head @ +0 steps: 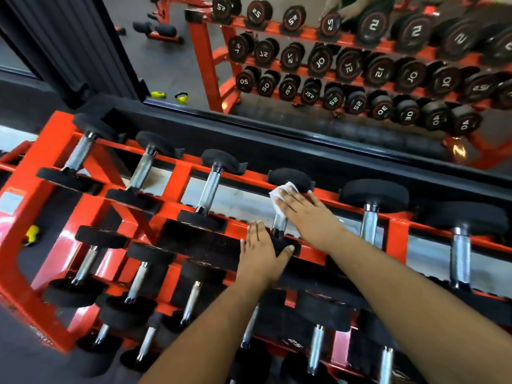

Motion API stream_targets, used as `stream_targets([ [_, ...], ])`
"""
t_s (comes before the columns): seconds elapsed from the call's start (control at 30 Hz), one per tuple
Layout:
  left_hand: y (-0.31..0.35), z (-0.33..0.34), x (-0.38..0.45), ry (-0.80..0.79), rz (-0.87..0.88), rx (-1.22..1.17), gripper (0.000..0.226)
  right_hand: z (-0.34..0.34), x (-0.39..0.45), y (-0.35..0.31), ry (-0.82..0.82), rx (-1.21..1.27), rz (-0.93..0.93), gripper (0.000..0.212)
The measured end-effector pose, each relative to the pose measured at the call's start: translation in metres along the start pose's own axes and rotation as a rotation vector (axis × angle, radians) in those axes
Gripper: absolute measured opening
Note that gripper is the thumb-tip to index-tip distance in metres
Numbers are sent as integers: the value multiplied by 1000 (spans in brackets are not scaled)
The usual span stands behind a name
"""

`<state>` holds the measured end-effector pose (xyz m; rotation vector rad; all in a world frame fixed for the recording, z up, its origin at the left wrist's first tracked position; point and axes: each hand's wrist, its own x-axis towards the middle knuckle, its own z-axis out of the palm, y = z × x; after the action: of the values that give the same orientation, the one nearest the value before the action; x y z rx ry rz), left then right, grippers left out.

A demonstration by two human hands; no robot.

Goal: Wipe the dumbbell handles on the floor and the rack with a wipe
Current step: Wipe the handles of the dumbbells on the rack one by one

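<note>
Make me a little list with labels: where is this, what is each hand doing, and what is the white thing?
place: gym, at an orange dumbbell rack in front of a mirror
white thing: a wipe
right hand: presses the wipe onto a dumbbell handle on the top row
left hand: rests on the near black head of that same dumbbell
other dumbbells: more rows below, metal handles, black ends

The right hand (300, 209) covers most of the wipe (279, 193) and the upper handle (279, 223) beneath it; the left hand (261, 249) hides part of the near head (285, 243). Lower rack (25, 306) dumbbells run off the bottom edge
</note>
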<state>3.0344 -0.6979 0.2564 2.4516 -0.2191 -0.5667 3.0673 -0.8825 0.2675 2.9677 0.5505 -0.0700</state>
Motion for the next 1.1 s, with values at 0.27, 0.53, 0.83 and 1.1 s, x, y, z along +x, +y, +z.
stream_targets([
  [0.27,5,-3,4,-80,-39,58,107,-6,-2,0,-60,30,-79,76],
  [0.53,4,-9,9,-151,-65,113,109,0,-19,-35,9,443,258,74],
  [0.83,4,-12,11,-173,-70,132,103,3,-2,-60,189,895,681,51],
  [1.1,6,-13,7,-162,-77,123,108,-6,39,-42,328,1649,1047,35],
])
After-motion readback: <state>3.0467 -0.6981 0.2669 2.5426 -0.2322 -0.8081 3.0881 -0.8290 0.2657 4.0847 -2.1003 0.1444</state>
